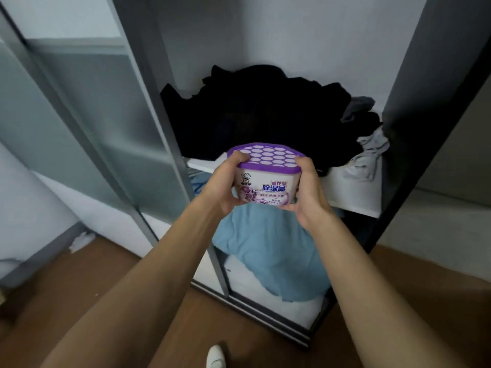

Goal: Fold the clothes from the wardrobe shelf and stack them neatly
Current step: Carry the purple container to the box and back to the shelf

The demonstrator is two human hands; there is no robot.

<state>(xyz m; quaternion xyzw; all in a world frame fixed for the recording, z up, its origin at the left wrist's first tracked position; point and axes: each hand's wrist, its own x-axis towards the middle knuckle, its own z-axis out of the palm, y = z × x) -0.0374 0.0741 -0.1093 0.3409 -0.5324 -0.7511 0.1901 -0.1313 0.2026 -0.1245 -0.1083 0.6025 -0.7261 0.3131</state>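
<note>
A loose heap of black clothes (260,110) fills the white wardrobe shelf (353,193), with grey garments (372,155) spilling over its right front edge. In front of the shelf I hold a white dehumidifier box (265,179) with a purple perforated lid. My left hand (225,187) grips its left side, fingers curled over the lid's edge. My right hand (309,195) grips its right side and bottom. A crumpled light blue garment (271,251) lies on the lower level under the box.
A frosted sliding door (87,134) with a grey frame stands at the left. The dark wardrobe side panel (414,144) rises at the right. Brown wooden floor (111,282) lies below, with a white slipper (216,357) at the bottom edge.
</note>
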